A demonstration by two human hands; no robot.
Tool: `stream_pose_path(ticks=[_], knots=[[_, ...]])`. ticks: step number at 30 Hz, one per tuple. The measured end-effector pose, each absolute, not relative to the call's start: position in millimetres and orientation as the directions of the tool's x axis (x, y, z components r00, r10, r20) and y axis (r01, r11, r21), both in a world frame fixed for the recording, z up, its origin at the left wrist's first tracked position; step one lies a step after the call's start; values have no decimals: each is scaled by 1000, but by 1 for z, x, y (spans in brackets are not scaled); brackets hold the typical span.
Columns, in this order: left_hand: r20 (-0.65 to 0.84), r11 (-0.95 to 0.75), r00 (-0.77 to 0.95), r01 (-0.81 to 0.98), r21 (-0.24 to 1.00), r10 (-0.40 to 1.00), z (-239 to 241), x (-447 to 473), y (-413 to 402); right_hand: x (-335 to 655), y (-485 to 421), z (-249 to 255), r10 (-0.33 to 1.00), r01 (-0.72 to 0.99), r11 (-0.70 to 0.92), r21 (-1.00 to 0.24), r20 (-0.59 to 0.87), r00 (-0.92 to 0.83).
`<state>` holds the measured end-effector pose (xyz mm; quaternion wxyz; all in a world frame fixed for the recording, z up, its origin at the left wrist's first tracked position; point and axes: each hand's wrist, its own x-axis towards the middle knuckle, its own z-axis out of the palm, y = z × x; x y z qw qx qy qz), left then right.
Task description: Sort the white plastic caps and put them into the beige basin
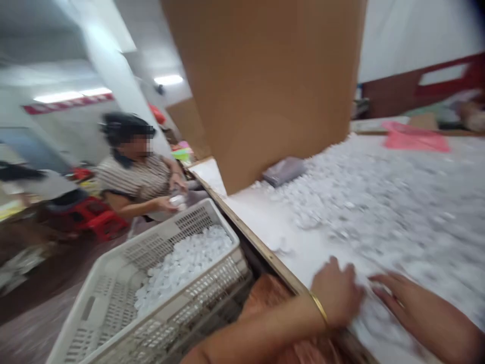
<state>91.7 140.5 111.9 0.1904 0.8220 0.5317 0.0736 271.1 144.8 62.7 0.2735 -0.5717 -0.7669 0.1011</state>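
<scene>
one gold bracelet on the left hand, which is back-side up, fingers bent. right hand comes in from the opposite side, fingers pointing at it. too blurry, can't tell if either's gripping. small white pieces heaped on the table just beyond.

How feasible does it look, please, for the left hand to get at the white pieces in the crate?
Probably yes: the crate stands open-topped on the side of the left hand, its white pieces uncovered, though the wooden table edge lies between.
</scene>
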Motion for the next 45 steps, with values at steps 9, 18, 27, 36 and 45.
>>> stream_pose_path(ticks=[9,18,27,36,45], knots=[[-29,-441,490,807,392,871,120,97,158,336,59,140,951,901,-60,-429,251,183],[177,-767,753,581,271,633,142,132,109,352,-5,142,965,858,-219,-465,30,262],[-90,-888,901,435,149,425,127,212,90,337,-2,128,974,927,-225,-301,-57,218],[132,-759,778,539,364,615,142,190,115,331,19,139,939,855,-102,-509,235,252],[-107,7,275,341,940,955,139,89,194,256,110,151,996,911,70,-406,82,-40]])
